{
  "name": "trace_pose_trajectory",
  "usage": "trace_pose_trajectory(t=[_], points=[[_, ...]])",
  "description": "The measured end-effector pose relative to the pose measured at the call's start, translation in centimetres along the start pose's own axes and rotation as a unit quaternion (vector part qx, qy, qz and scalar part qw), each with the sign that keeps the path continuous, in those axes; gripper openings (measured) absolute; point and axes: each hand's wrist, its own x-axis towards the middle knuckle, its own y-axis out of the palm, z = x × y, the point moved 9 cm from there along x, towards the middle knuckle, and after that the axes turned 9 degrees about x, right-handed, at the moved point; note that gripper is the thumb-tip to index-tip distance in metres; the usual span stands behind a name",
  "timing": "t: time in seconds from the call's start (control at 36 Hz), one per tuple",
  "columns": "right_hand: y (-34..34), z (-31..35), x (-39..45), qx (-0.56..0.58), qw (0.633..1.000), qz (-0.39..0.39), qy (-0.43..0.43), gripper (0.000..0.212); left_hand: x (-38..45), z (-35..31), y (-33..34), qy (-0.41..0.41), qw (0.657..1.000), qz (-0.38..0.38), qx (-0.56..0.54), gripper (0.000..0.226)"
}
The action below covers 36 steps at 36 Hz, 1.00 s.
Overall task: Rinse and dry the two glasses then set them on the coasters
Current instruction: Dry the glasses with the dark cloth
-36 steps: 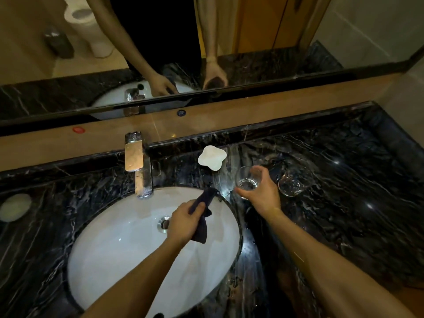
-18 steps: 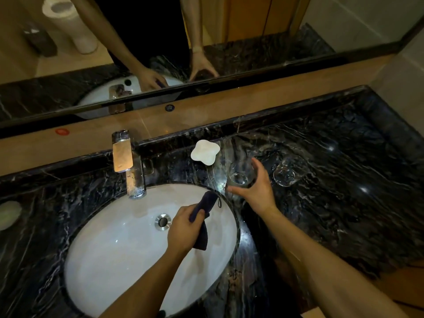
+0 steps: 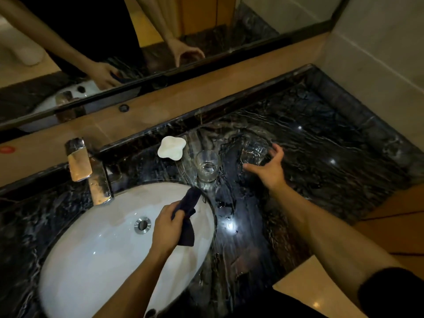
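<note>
Two clear glasses stand on the black marble counter (image 3: 321, 180). The nearer glass (image 3: 207, 166) is upright just right of the sink rim, with nothing touching it. The second glass (image 3: 252, 154) stands further right; my right hand (image 3: 268, 167) hovers beside it, fingers spread, not closed on it. My left hand (image 3: 167, 228) is over the white sink (image 3: 91, 260) and grips a dark blue cloth (image 3: 187, 216). A white flower-shaped coaster (image 3: 171, 148) lies behind the nearer glass, with nothing on it.
A chrome faucet (image 3: 89, 171) stands at the sink's back left. The drain (image 3: 142, 224) is near my left hand. A mirror (image 3: 114, 53) runs along the back above a tan ledge. A tiled wall closes the right side.
My right hand has let go of the nearer glass, left it standing by the sink, and moved right to the second glass. The left hand with the cloth has stayed over the sink.
</note>
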Motion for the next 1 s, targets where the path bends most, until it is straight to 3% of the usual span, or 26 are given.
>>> trace_pose_trajectory(t=[0.08,0.36,0.56,0.67,0.72,0.81,0.92,1.0], points=[[0.6,0.3,1.2,-0.005,1.000,0.010,-0.002,0.100,0.1,0.4,0.4,-0.007,1.000,0.013,-0.006,0.045],[0.2,0.1,0.9,-0.001,1.000,0.022,0.001,0.082,-0.9,-1.7,0.0,-0.009,0.999,0.012,-0.034,0.034],[0.1,1.3,-4.7,0.206,0.972,0.098,0.058,0.051,-2.9,-4.1,-0.6,0.026,0.995,-0.006,-0.098,0.033],[2.2,2.3,-9.0,0.302,0.930,0.177,0.112,0.076,-4.6,-7.0,-0.8,0.073,0.989,-0.042,-0.122,0.038],[3.5,2.5,-10.7,0.338,0.913,0.192,0.125,0.068,-5.5,-9.1,-1.1,0.114,0.983,-0.064,-0.128,0.043],[5.3,3.2,-13.1,0.370,0.906,0.164,0.124,0.048,-6.8,-12.7,-1.1,0.187,0.972,-0.083,-0.116,0.048],[6.9,3.8,-15.3,0.330,0.935,0.098,0.091,0.063,-7.9,-15.5,-0.1,0.234,0.966,-0.094,-0.063,0.047],[6.7,4.3,-15.5,0.277,0.955,0.073,0.077,0.050,-9.4,-15.2,0.6,0.230,0.966,-0.111,-0.042,0.049]])
